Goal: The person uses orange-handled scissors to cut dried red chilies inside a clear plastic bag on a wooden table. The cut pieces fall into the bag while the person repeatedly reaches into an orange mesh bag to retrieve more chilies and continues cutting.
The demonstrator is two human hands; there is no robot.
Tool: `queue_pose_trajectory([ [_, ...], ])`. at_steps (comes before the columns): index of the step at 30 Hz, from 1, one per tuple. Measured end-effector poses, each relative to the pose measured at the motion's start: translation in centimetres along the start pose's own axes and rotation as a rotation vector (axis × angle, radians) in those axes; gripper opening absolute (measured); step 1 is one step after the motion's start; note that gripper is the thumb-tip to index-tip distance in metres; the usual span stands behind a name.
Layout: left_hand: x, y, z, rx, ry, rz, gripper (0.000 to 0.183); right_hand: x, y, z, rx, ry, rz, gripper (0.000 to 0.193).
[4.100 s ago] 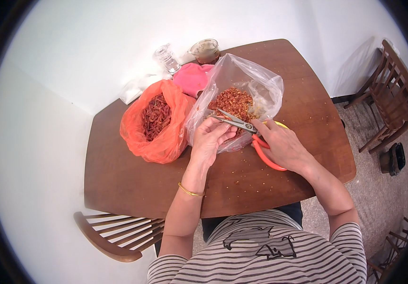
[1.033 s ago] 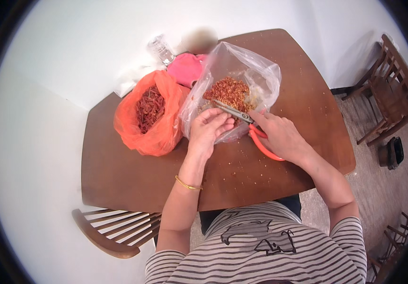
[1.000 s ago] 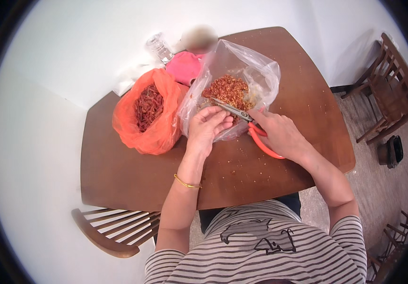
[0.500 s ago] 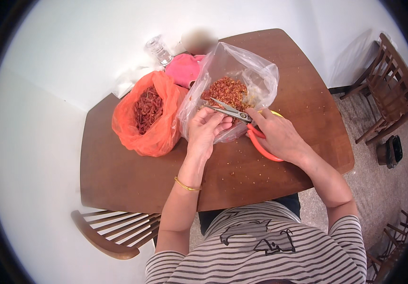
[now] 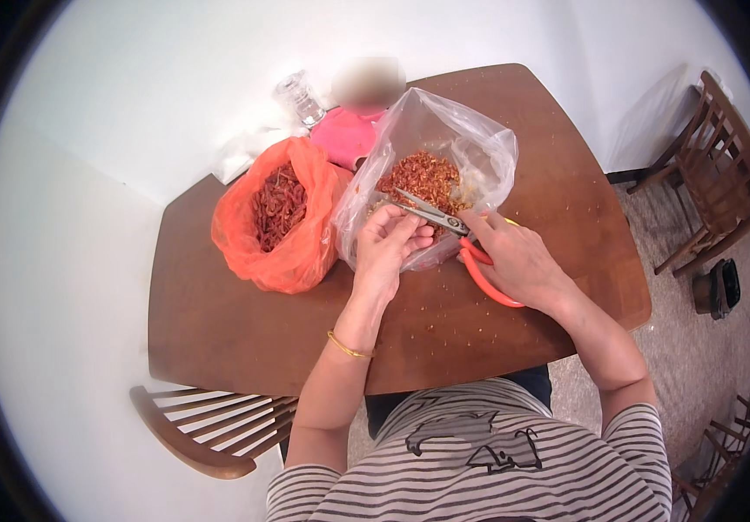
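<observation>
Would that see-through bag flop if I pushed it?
The clear bag would probably flop, since its thin sides look crumpled. Its open mouth might spill the red flakes if tipped, because they look loose.

The object (image 5: 369, 83) behind the pink item (image 5: 344, 135) is blurred; anything in the left hand (image 5: 383, 250) is indistinct.

Brightly lit wall (image 5: 87, 217). Table (image 5: 235, 344) edge bowed; frame corners black. Blurred patch (image 5: 368, 82), upper center. Shadow (image 5: 652, 126) beside chair (image 5: 726, 178), upper right.

a clear cylindrical container (image 5: 304, 102) stood by a pink cloth (image 5: 343, 137); a black bin (image 5: 706, 294), near a slatted wooden chair (image 5: 716, 193).
</observation>
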State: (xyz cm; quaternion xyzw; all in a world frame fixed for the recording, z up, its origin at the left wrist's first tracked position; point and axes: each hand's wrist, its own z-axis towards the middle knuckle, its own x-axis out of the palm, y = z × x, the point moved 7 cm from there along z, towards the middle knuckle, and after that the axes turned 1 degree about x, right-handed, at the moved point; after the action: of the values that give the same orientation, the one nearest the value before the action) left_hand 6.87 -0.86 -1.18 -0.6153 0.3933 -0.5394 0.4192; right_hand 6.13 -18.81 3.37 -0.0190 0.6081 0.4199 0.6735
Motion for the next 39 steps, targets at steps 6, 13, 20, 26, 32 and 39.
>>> queue_pose_trajectory([
  [6, 0.1, -0.1, 0.0, 0.024, 0.018, 0.022, 0.006, 0.1, 0.1, 0.0, 0.005, 0.007, -0.008, 0.042],
  [13, -0.4, 0.1, 0.0, -0.017, -0.021, 0.034, 0.01, 0.4, -0.2, 0.3, 0.023, 0.069, -0.022, 0.033],
  [20, -0.4, 0.0, 0.2, 0.018, -0.046, -0.053, 0.01, -0.7, 0.2, 0.1, -0.02, -0.045, -0.018, 0.039],
  [26, -0.1, 0.2, 0.3, 0.047, -0.003, -0.08, 0.008, -0.2, 0.6, 0.1, -0.03, -0.026, -0.018, 0.042],
  [32, -0.4, 0.2, 0.1, -0.026, 0.001, -0.016, 0.009, 0.0, 0.7, 0.2, -0.023, -0.008, 0.002, 0.04],
  [39, -1.2, 0.3, 0.3, -0.046, -0.041, -0.043, 0.011, -0.1, 0.6, 0.3, 0.048, 0.121, -0.03, 0.039],
])
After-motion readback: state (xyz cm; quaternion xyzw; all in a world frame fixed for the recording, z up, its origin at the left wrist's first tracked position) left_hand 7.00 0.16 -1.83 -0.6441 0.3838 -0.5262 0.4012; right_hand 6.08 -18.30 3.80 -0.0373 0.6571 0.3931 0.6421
